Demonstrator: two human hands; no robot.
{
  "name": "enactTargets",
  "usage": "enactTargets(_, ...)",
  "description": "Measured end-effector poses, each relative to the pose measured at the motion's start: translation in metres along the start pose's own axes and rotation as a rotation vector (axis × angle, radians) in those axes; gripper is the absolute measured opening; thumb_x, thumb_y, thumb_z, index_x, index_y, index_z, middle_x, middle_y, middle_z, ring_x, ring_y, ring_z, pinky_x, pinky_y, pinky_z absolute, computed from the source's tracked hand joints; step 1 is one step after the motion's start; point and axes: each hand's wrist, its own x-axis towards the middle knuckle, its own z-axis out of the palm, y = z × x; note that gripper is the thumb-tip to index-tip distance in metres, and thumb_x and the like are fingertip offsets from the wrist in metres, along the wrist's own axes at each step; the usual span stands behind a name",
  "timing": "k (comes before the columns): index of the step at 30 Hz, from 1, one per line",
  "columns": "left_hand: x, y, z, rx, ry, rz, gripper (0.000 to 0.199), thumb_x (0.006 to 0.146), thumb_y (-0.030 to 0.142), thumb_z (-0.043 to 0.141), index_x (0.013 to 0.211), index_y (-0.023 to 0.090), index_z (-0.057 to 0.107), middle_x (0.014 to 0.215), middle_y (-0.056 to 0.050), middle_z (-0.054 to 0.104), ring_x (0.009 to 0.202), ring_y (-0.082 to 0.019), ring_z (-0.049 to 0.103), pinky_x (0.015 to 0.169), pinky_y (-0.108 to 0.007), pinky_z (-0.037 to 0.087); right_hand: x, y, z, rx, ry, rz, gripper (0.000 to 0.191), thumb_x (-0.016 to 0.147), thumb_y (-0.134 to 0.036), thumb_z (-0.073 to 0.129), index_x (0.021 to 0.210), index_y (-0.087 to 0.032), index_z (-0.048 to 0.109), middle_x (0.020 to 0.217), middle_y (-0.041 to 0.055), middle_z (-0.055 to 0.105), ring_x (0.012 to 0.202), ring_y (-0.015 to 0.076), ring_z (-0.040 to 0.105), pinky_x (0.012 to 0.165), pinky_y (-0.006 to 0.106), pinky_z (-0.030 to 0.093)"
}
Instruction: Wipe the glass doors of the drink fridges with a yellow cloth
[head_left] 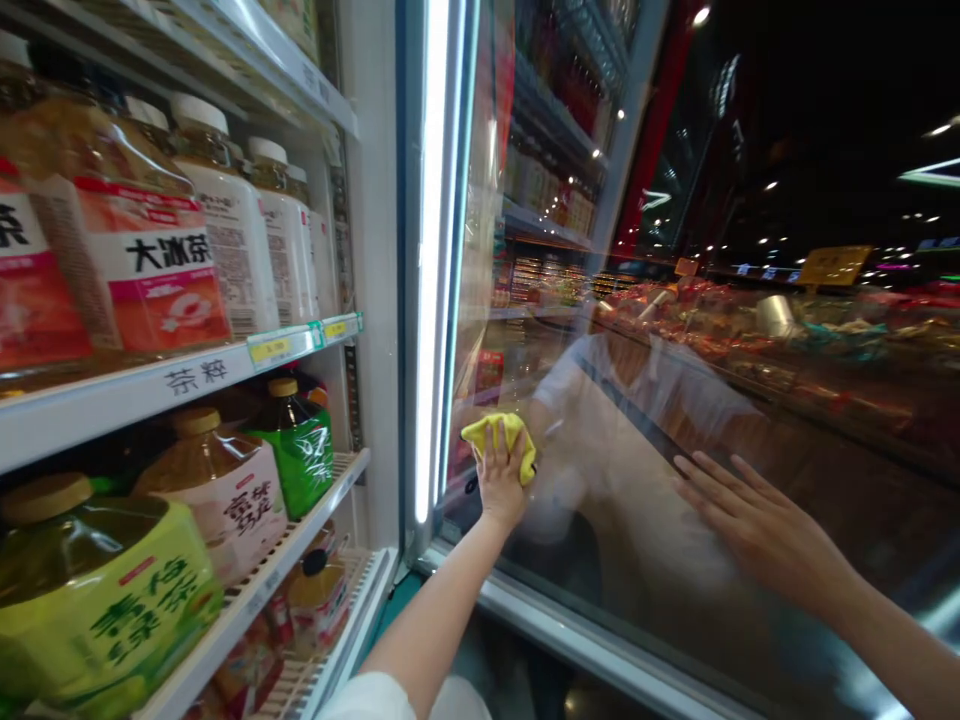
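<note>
My left hand [501, 480] presses a yellow cloth [516, 430] against the inside of a glass door [637, 560], low down near its lit edge. Its fingers lie spread over the cloth, and part of the cloth sticks out around them. To the right, my right hand [757, 520] is stretched flat with its fingers extended and holds nothing. It is at the glass; whether the palm touches it I cannot tell. A person's faint reflection shows in the pane between the two hands.
On the left, fridge shelves [217, 370] carry large tea bottles [161, 260] and a green bottle [300, 440]. A bright light strip [433, 250] runs up beside the door. The door's lower frame [570, 640] crosses below my hands. Beyond the glass, piled packaged goods [840, 330] appear blurred.
</note>
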Motion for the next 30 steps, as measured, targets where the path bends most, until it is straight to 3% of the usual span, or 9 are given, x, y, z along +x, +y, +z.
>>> enactTargets(3, 0.042, 0.038, -0.01, -0.021, 0.048, -0.098, 0.078, 0.096, 0.04, 0.062, 0.165, 0.028, 0.028, 0.175, -0.01, 0.017, 0.162, -0.038, 0.006, 0.122, -0.066, 0.032, -0.01, 0.0, 0.005, -0.018, -0.009, 0.043, 0.057, 0.084, -0.005, 0.048, 0.137, -0.019, 0.064, 0.153, 0.008, 0.059, 0.145, 0.0248, 0.05, 0.125, 0.049, 0.031)
enactTargets(6, 0.044, 0.059, -0.01, -0.05, -0.063, 0.213, 0.077, 0.091, 0.04, 0.069, 0.161, 0.036, 0.037, 0.172, -0.006, 0.029, 0.162, -0.037, 0.015, 0.126, -0.067, 0.021, -0.013, -0.01, 0.015, -0.022, -0.004, 0.084, 0.055, 0.086, -0.006, 0.05, 0.138, -0.018, 0.064, 0.156, 0.009, 0.056, 0.145, 0.0244, 0.05, 0.128, 0.049, 0.024)
enactTargets(11, 0.007, 0.035, -0.005, -0.088, -0.262, 0.735, 0.06, 0.098, 0.021, 0.058, 0.148, 0.054, 0.05, 0.155, 0.008, 0.057, 0.15, -0.018, 0.044, 0.133, -0.052, 0.008, -0.023, -0.017, 0.027, -0.041, -0.016, 0.044, 0.055, 0.087, -0.006, 0.052, 0.138, -0.021, 0.064, 0.156, 0.0057, 0.056, 0.145, 0.0228, 0.05, 0.132, 0.048, 0.01)
enactTargets(14, 0.021, 0.045, -0.01, -0.072, -0.189, 0.64, 0.06, 0.098, 0.026, 0.059, 0.152, 0.049, 0.046, 0.158, 0.004, 0.054, 0.154, -0.023, 0.039, 0.132, -0.058, 0.002, -0.032, -0.011, 0.029, -0.05, -0.021, 0.02, 0.056, 0.088, -0.007, 0.053, 0.142, -0.021, 0.061, 0.157, 0.0053, 0.055, 0.146, 0.022, 0.049, 0.132, 0.046, 0.01)
enactTargets(17, 0.048, 0.088, -0.014, -0.061, -0.103, 0.445, 0.072, 0.093, 0.037, 0.067, 0.16, 0.039, 0.039, 0.168, -0.004, 0.038, 0.161, -0.035, 0.021, 0.128, -0.068, -0.001, -0.039, -0.01, 0.03, -0.052, -0.021, 0.036, 0.056, 0.09, -0.009, 0.054, 0.145, -0.021, 0.059, 0.158, 0.006, 0.053, 0.147, 0.0227, 0.047, 0.131, 0.046, 0.012)
enactTargets(20, 0.051, 0.118, -0.009, -0.114, -0.131, 0.555, 0.069, 0.096, 0.032, 0.063, 0.16, 0.039, 0.038, 0.168, -0.003, 0.039, 0.16, -0.033, 0.022, 0.129, -0.067, 0.001, -0.047, -0.012, 0.032, -0.056, -0.029, 0.057, 0.055, 0.092, -0.009, 0.053, 0.145, -0.019, 0.059, 0.159, 0.0069, 0.052, 0.147, 0.0232, 0.047, 0.131, 0.047, 0.013)
enactTargets(25, 0.018, 0.087, -0.002, -0.253, -0.427, 0.986, 0.06, 0.1, 0.014, 0.042, 0.15, 0.048, 0.05, 0.155, 0.007, 0.057, 0.147, -0.015, 0.048, 0.132, -0.05, 0.017, -0.08, -0.005, 0.031, -0.062, -0.05, 0.054, 0.054, 0.092, -0.008, 0.051, 0.144, -0.02, 0.06, 0.159, 0.0053, 0.052, 0.147, 0.0227, 0.046, 0.13, 0.047, 0.018)
enactTargets(28, 0.022, 0.083, -0.005, -0.257, -0.431, 0.885, 0.059, 0.098, 0.014, 0.044, 0.142, 0.05, 0.058, 0.148, 0.009, 0.063, 0.142, -0.015, 0.055, 0.131, -0.049, 0.021, -0.104, 0.008, 0.026, -0.065, -0.072, 0.079, 0.053, 0.093, -0.01, 0.052, 0.144, -0.022, 0.059, 0.16, 0.0047, 0.051, 0.148, 0.023, 0.045, 0.129, 0.049, 0.018)
enactTargets(30, 0.036, 0.105, -0.007, -0.251, -0.336, 0.752, 0.059, 0.097, 0.016, 0.049, 0.147, 0.047, 0.055, 0.153, 0.006, 0.058, 0.149, -0.022, 0.048, 0.131, -0.058, 0.01, -0.115, 0.015, 0.021, -0.071, -0.079, 0.099, 0.053, 0.093, -0.01, 0.053, 0.145, -0.022, 0.059, 0.16, 0.0054, 0.051, 0.149, 0.0231, 0.044, 0.129, 0.051, 0.02)
